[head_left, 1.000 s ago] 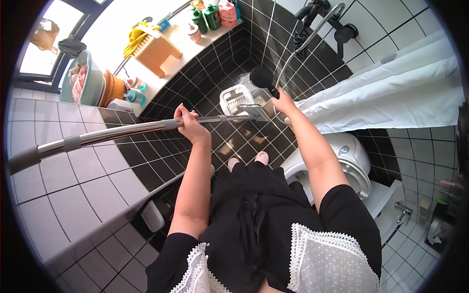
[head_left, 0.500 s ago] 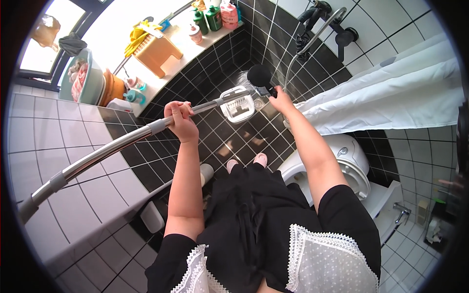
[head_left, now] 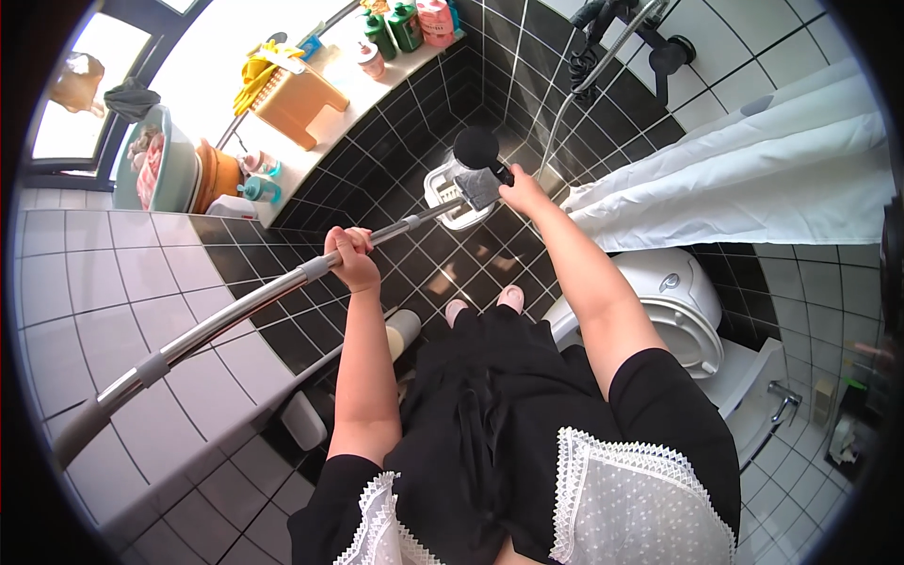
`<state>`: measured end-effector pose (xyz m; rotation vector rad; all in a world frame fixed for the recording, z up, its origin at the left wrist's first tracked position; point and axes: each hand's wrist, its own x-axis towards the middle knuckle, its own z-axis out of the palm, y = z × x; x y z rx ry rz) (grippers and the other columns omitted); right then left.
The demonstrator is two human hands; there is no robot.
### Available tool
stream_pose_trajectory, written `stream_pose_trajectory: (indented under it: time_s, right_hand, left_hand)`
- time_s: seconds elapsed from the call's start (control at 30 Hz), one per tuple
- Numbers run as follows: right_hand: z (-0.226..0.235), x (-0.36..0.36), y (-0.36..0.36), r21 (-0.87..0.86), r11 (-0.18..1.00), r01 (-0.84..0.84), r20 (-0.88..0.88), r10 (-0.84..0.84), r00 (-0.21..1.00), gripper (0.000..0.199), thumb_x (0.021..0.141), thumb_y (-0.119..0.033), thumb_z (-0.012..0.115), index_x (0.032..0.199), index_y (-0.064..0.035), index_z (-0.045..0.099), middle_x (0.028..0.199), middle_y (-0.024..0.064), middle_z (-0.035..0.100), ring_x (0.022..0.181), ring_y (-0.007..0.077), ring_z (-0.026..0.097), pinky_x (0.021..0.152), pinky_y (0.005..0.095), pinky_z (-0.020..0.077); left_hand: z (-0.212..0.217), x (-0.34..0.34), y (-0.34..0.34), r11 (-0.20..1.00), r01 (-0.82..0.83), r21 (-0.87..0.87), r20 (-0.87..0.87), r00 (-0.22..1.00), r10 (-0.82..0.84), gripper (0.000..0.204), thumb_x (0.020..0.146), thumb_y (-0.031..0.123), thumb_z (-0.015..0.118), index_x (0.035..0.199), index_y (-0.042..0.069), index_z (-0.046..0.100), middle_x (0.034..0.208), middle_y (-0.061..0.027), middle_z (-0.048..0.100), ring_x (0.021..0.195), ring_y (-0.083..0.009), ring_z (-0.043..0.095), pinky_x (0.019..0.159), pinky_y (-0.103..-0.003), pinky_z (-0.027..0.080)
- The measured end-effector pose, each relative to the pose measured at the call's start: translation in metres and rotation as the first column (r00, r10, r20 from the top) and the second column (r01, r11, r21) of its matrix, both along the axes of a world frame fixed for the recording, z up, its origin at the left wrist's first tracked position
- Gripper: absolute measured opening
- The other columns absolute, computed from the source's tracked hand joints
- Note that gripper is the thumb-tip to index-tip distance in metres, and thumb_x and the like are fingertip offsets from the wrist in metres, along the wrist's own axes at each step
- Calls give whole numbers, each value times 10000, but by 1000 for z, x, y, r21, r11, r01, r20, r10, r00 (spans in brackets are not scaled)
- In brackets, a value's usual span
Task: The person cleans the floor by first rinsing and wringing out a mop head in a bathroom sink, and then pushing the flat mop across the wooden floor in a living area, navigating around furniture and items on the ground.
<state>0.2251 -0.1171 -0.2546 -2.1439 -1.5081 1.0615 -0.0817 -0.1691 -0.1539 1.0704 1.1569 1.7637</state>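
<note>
Tiled bathroom, long pole tool held in both hands over the black floor.

White shower curtain [head_left: 753, 160] far right; white lidded toilet [head_left: 673, 306] right, near the person's leg; long grey metal telescopic pole [head_left: 245, 301] slanting from near left to the far centre; white plastic head with black round pad [head_left: 468, 179] at its far end. Left hand [head_left: 350, 259] closed around the pole mid-shaft; right hand [head_left: 521, 191] closed at the head joint.

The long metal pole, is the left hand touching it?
Touching. The head view shows the left hand wrapped around the long metal pole, its fingers curled over the top with no gap.
</note>
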Motion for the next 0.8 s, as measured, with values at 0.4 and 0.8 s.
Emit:
stream_pose_trajectory:
  time_s: [0.4, 0.8]
  right_hand:
    - [-18, 38, -7, 28, 1000, -7, 19, 7, 1000, 407, 743, -264, 577, 1085, -56, 501, 953, 240, 634, 929, 390, 614, 794, 439, 484]
    - [2, 3, 13, -6, 997, 71, -20, -71, 997, 472, 756, -275, 564, 1169, -71, 461, 1022, 233, 626, 970, 388, 606, 836, 440, 481]
  left_hand:
    - [60, 16, 48, 974, -195, 115, 218, 962, 167, 452, 961, 370, 478, 618, 136, 300, 459, 25, 280, 426, -96, 315, 591, -279, 388]
    - [14, 17, 34, 990, -22, 139, -86, 996, 34, 383, 983, 206, 450, 635, 87, 342, 520, -4, 383, 482, -100, 382, 493, -235, 365]
